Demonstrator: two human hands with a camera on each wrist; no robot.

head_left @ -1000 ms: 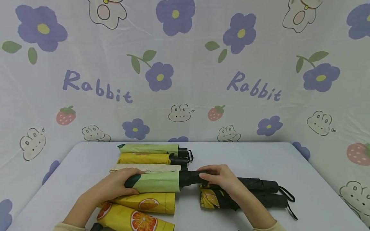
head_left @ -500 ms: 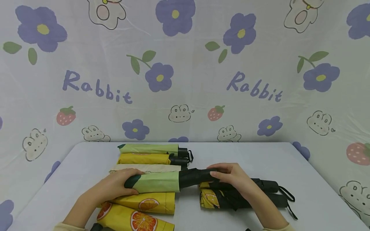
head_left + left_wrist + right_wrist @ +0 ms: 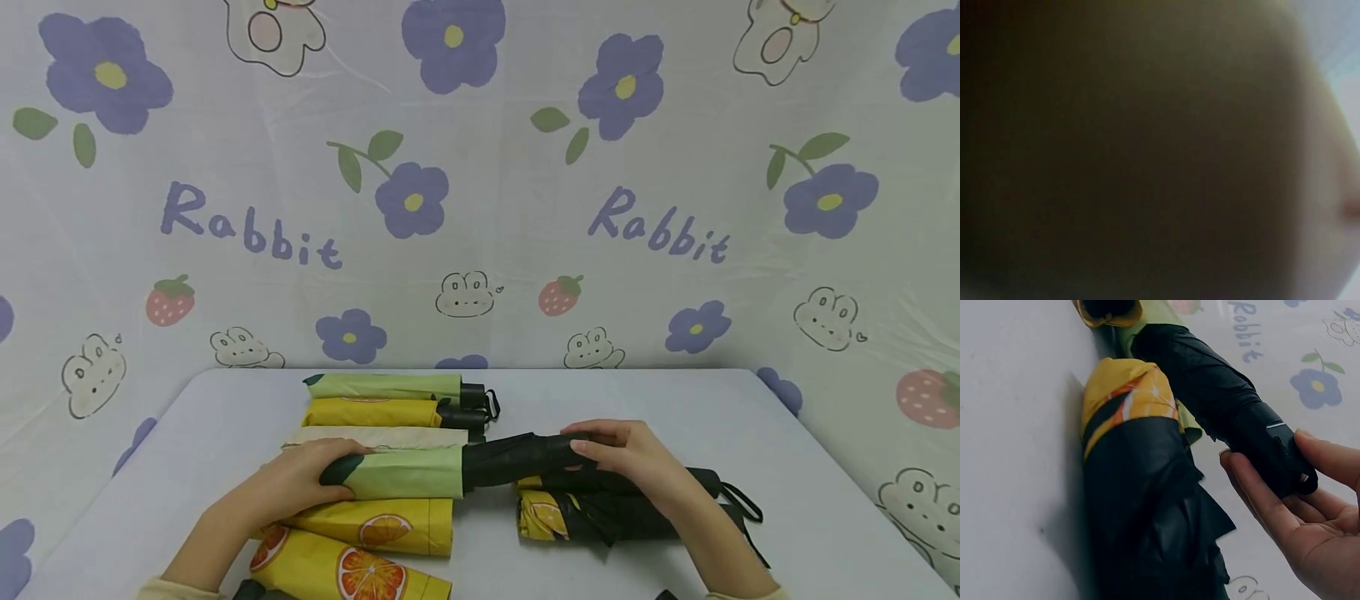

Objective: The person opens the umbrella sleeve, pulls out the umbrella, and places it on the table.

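Note:
In the head view my left hand (image 3: pixel 303 477) grips the left end of a light green umbrella sleeve (image 3: pixel 412 472). A black folded umbrella (image 3: pixel 517 460) sticks out of the sleeve's right end, tilted slightly up to the right. My right hand (image 3: pixel 630 457) holds its handle end, thumb and fingers on opposite sides. The right wrist view shows the umbrella handle (image 3: pixel 1272 447) between the thumb and fingers of that hand (image 3: pixel 1316 519). Inside the sleeve, the umbrella's far end is hidden. The left wrist view is dark and blurred.
Behind lie a green umbrella (image 3: pixel 390 386), a yellow umbrella (image 3: pixel 375 412) and a cream one (image 3: pixel 382 436). In front are yellow orange-print sleeves (image 3: pixel 371 573). Two black-and-yellow umbrellas (image 3: pixel 637 517) lie below my right hand on the white table (image 3: pixel 795 533).
My right hand has moved to the right, drawing more of the black umbrella out of the green sleeve. My left hand and the sleeve have stayed in place.

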